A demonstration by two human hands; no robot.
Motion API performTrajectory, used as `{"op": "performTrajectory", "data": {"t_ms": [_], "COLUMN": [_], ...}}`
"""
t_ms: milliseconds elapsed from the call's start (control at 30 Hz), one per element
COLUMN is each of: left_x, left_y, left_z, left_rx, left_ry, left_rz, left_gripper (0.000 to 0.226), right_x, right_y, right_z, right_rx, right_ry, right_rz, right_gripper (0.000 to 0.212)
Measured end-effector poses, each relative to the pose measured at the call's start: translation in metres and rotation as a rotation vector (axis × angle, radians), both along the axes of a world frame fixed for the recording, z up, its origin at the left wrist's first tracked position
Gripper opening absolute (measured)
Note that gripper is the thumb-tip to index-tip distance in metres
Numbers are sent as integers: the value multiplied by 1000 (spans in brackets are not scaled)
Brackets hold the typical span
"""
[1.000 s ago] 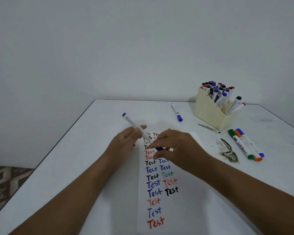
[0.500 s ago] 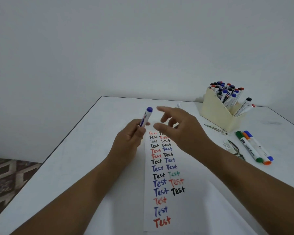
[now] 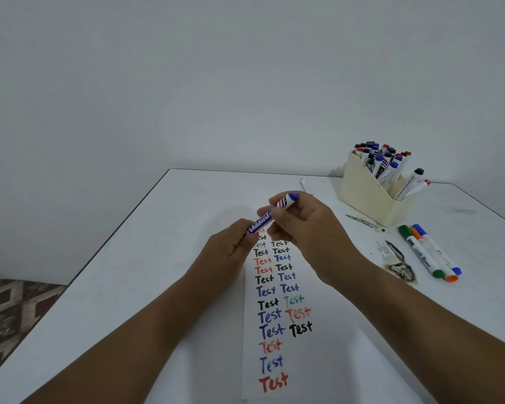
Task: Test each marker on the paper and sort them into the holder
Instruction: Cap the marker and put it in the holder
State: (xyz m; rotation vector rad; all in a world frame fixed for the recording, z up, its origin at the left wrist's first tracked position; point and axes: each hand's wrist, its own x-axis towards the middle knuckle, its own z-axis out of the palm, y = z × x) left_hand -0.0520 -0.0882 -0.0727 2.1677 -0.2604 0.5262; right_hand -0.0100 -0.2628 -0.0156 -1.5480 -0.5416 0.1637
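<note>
A blue whiteboard marker is held slantwise above the top of the paper strip, which carries rows of "Test" in black, red, blue and green. My left hand grips the marker's lower end. My right hand pinches its upper part, just below the blue end. The cream holder stands at the back right, full of several markers.
Three markers, green, orange and blue, lie side by side right of the paper. Another marker lies behind my right hand. Dark stained scraps lie near the holder. The table's left edge drops to a patterned floor.
My right hand, which hovered open beside the marker, has come in and taken hold of its upper part. The left hand has tilted the marker to the right.
</note>
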Motion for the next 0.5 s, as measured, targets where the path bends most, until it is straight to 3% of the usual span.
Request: {"op": "performTrajectory", "data": {"t_ms": [67, 167, 367, 433, 500], "left_x": [-1, -4, -5, 0, 5], "left_y": [1, 0, -5, -5, -2], "left_z": [1, 3, 5, 3, -1], "left_rx": [-12, -64, -222, -287, -242], "left_ry": [-11, 13, 64, 100, 91], "left_rz": [-8, -20, -45, 19, 93], "left_gripper": [14, 11, 32, 29, 21], "right_x": [-2, -3, -6, 2, 16], "right_y": [-1, -2, -4, -11, -22], "right_z": [-3, -4, 7, 11, 11], "right_rx": [-6, -28, 3, -44, -261], "right_ry": [27, 40, -44, -178, -488], "right_rz": [37, 15, -43, -132, -220], "right_gripper": [24, 19, 12, 11, 12]}}
